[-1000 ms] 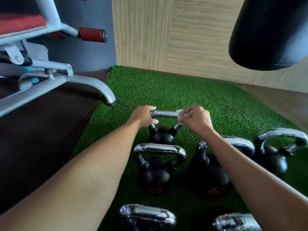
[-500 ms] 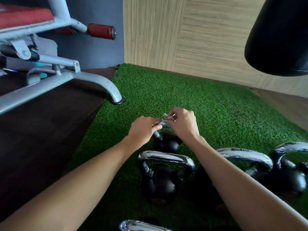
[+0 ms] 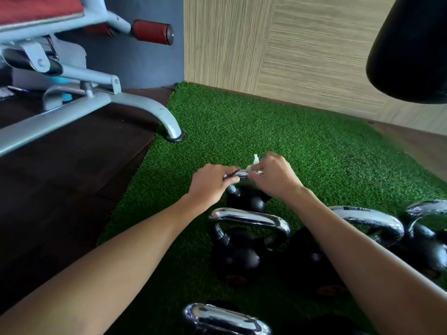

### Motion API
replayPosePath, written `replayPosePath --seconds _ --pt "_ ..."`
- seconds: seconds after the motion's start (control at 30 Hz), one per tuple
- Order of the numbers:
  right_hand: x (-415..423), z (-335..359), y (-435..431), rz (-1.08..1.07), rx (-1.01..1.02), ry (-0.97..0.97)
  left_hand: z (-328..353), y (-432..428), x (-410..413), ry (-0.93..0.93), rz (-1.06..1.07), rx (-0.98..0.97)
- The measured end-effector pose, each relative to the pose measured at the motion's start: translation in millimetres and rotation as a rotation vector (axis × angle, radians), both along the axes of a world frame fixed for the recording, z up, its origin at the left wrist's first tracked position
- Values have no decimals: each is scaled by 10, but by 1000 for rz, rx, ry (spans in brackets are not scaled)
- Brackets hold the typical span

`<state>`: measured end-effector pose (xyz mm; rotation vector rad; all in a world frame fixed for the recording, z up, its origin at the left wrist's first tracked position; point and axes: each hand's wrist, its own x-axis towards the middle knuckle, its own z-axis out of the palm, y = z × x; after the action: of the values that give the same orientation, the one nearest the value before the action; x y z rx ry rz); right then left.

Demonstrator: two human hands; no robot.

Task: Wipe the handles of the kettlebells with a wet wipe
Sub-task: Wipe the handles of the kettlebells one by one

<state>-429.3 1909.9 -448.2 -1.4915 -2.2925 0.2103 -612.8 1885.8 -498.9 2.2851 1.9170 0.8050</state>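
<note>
Gripping both wipe and bar: your right hand [image 3: 273,177] is clamped round the wet wipe [image 3: 253,162] on the chrome handle [image 3: 242,176] of the far kettlebell [image 3: 249,200]. A white tuft of wipe pokes up past your knuckles. (C1)

Yep, and your left hand [image 3: 210,182] is curled tight on that handle's left end, steadying it. The bell sits upright on the turf [image 3: 266,126], furthest from you. (C2)

Vs 1 s ago: your right was out at the right-hand bend w/ bare chrome between your hands. Now it's slid left, hands nearly touching, only a sliver of bar showing. (C1)

So imo the top bar's about done. The patch under your left hand and the two legs prob aren't wiped yet, so shift that grip or you'll miss them. (C2)

Room: the mid kettlebell [image 3: 239,258] has its handle just below your wrists, and the right kettlebell [image 3: 370,220] is beside your right forearm. There's one more at the right edge & one at the bottom. Lift before pulling back. (C1)

Left side: the turf ends at the dark floor [image 3: 60,184], w/ the bench foot [image 3: 173,131] well apart from your hands. The punching bag [image 3: 411,44] hangs top right, away from you. Open turf runs beyond the bell to the wall [image 3: 302,49]. (C2)
</note>
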Motion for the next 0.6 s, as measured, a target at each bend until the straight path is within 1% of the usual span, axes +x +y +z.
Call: replayPosePath --seconds 0.1,0.17,0.27,0.37,0.43,0.53,0.6 --pt "-140 -38 -52 57 15 -21 5 -27 -14 12 9 -5" --pt "-125 -45 -89 34 24 -9 -4 -35 -43 34 12 -7" --pt "70 -3 -114 -42 21 15 -59 -49 -69 20 18 -10" --pt "181 31 -74 -60 37 55 -63 -47 -47 7 21 -8" --pt "93 36 -73 -31 32 39 -29 -45 -16 50 22 -5" --pt "-110 -23 -90 50 26 -34 2 -49 -17 114 18 12" --pt "-115 -89 -58 38 40 -51 7 -62 -65 139 6 35"
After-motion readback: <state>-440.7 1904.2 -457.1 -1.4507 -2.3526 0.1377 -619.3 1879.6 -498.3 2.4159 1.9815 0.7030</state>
